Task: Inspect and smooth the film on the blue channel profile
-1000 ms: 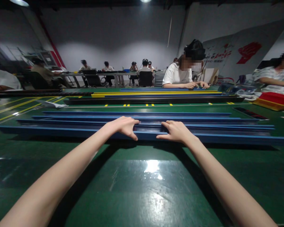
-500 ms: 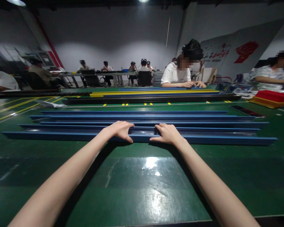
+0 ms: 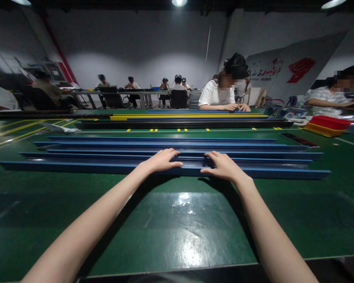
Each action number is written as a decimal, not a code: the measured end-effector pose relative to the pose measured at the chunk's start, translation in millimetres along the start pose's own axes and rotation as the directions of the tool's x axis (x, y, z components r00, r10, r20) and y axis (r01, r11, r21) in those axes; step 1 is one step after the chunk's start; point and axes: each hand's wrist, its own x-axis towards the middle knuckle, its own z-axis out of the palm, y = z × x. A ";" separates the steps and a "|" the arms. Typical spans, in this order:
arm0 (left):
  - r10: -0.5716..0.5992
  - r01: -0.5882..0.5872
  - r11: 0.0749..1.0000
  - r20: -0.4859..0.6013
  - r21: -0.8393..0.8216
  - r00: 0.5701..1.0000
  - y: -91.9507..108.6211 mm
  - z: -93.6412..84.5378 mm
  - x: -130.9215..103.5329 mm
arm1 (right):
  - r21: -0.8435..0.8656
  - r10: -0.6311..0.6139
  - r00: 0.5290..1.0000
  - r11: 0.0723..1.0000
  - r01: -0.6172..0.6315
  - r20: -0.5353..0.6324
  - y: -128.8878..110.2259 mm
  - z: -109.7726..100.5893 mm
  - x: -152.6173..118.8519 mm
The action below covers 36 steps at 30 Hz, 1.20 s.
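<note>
A long blue U-shaped channel [image 3: 76, 168] lies lengthwise across the green table, its open side facing up. My left hand [image 3: 163, 159] is over the middle of this channel, thumb and fingers stretched out and apart. To its right, my right hand [image 3: 224, 166] is held in the same way, its thumb by the near wall and its fingers toward the far wall. Neither hand is closed around the channel; whether fingertips touch it, I cannot tell. Just behind lie more blue channels [image 3: 277, 147], parallel to the near one.
Farther back are black [image 3: 106, 124] and yellow strips [image 3: 177, 116]. A phone-like dark slab [image 3: 299, 140] and a red bin [image 3: 329, 122] are at the right. A co-worker [image 3: 216, 94] leans over the table's far side. The table's front edge [image 3: 179, 270] is near me.
Both hands have loosened from the near channel's wall and risen slightly, shifting a little to the right along it. The channels look unmoved; the view has shifted slightly.
</note>
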 end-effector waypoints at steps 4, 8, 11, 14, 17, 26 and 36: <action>0.061 -0.055 0.997 -0.109 0.058 0.992 40.6 12.6 28.2 | -0.017 0.078 0.997 0.997 -0.078 0.007 17.2 -1.2 -11.9; 0.030 -0.017 0.996 -0.144 0.089 0.989 72.0 30.0 48.5 | -0.036 0.095 0.996 0.995 -0.094 0.005 19.5 -0.3 -14.4; -0.021 0.050 0.990 -0.207 0.133 0.978 84.5 42.7 54.5 | -0.048 0.088 0.996 0.995 -0.088 0.000 19.1 1.3 -13.7; -0.043 0.100 0.978 -0.289 0.185 0.956 87.2 51.6 56.2 | -0.051 0.091 0.996 0.995 -0.091 -0.005 20.3 2.7 -13.5; -0.045 0.105 0.976 -0.295 0.191 0.954 85.4 53.4 57.3 | -0.038 0.089 0.996 0.995 -0.089 -0.003 21.7 3.0 -13.8; -0.075 0.131 0.975 -0.289 0.180 0.954 81.0 47.6 58.0 | 0.065 0.070 0.997 0.996 -0.067 -0.042 23.6 5.3 -15.2; -0.158 0.216 0.965 -0.325 0.150 0.932 50.3 43.0 36.9 | 0.137 0.098 0.990 0.987 -0.084 -0.102 28.4 7.7 -19.1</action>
